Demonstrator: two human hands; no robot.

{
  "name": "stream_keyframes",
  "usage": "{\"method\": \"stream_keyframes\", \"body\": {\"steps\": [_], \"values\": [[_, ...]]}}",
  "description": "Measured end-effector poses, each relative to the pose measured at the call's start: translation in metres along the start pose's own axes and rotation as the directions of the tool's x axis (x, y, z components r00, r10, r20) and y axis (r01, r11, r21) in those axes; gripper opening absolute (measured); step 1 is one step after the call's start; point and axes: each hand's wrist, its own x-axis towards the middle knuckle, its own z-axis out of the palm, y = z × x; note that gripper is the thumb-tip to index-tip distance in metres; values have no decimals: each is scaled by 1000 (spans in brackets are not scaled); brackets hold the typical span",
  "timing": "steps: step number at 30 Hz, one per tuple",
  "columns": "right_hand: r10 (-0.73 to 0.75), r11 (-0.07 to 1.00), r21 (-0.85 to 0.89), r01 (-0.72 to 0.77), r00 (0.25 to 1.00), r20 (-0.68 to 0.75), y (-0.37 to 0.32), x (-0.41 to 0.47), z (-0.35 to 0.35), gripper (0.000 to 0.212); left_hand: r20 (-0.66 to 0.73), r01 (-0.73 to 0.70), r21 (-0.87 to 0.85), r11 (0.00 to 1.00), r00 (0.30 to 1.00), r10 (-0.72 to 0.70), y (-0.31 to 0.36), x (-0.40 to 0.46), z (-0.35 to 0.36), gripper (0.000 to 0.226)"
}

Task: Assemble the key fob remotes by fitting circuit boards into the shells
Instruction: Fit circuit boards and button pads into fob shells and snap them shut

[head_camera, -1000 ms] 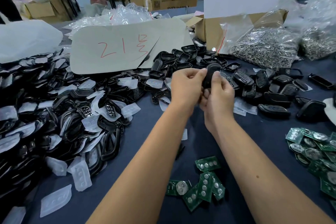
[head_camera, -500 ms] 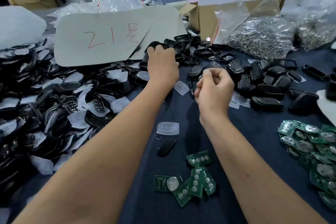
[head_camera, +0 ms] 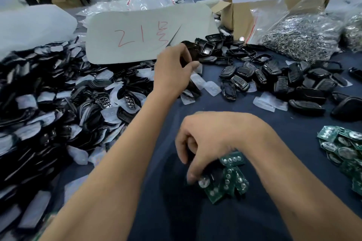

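— Where do we see the left hand (head_camera: 173, 70)?

— Far out over the table (head_camera: 293, 123), fingers curled around a black shell (head_camera: 191, 53) at the edge of the shell pile.

— And the right hand (head_camera: 207, 139)?

— Nearer us, fingertips bent down, pinching a green circuit board (head_camera: 205, 184) in the small cluster directly beneath it.

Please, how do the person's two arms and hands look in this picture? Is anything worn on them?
Both forearms are bare up to the picture's lower edge: no sleeve shows. The left hand and the right hand wear no glove, and no ring, watch or bracelet is visible on the parts in view. No markings can be seen.
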Motion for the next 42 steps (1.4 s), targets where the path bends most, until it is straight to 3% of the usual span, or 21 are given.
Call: {"method": "stream_keyframes", "body": {"steps": [4, 8, 13, 16, 21, 23, 25, 27, 29, 31, 33, 34, 37, 42], "values": [[84, 955, -287, -75, 996, 20, -27, -1, 13, 39, 38, 174, -213, 962, 985, -170, -8, -31, -13, 24], [108, 927, -357, -115, 993, -41, -35, -7, 16, 34, 111, 321, -340, 884, 947, -301, -19, -56, -20, 22], [150, 918, -360, -169, 986, -80, -38, -12, 16, 35, 138, 398, -485, 779, 914, -381, -24, -77, -24, 18], [113, 926, -346, -154, 984, -137, -33, -11, 12, 21, 119, 404, -505, 762, 908, -402, -25, -83, -23, 18], [-24, 999, -49, 5, 923, -385, -3, 4, 7, 5, 89, 357, -539, 763, 925, -369, -29, -82, -24, 17], [-50, 981, 138, 133, 874, -484, 13, 11, 5, 7, 84, 343, -540, 769, 931, -356, -30, -80, -25, 21], [8, 856, 408, 318, 781, -624, 28, 20, 4, 8, 103, 337, -542, 770, 936, -337, -30, -79, -23, 23], [187, 641, 607, 470, 671, -717, 42, 30, 6, 11, 131, 343, -545, 765, 936, -327, -29, -77, -21, 30], [353, 556, 655, 512, 568, -744, 54, 40, 12, 23, 164, 372, -566, 736, 926, -341, -27, -76, -19, 37], [424, 547, 654, 522, 501, -755, 62, 47, 19, 29, 191, 386, -592, 708, 920, -342, -25, -76, -17, 32], [465, 558, 641, 527, 442, -767, 66, 50, 22, 14, 194, 402, -585, 705, 913, -359, -24, -76, -14, 23], [477, 591, 626, 509, 405, -780, 66, 50, 23, 6, 189, 410, -577, 707, 908, -373, -23, -77, -13, 19], [470, 729, 555, 401, 297, -831, 63, 51, 24, 14, 209, 430, -605, 670, 898, -388, -20, -78, -13, 15], [462, 785, 522, 332, 247, -852, 59, 51, 24, 17, 242, 451, -630, 632, 887, -392, -18, -78, -12, 14]]}}
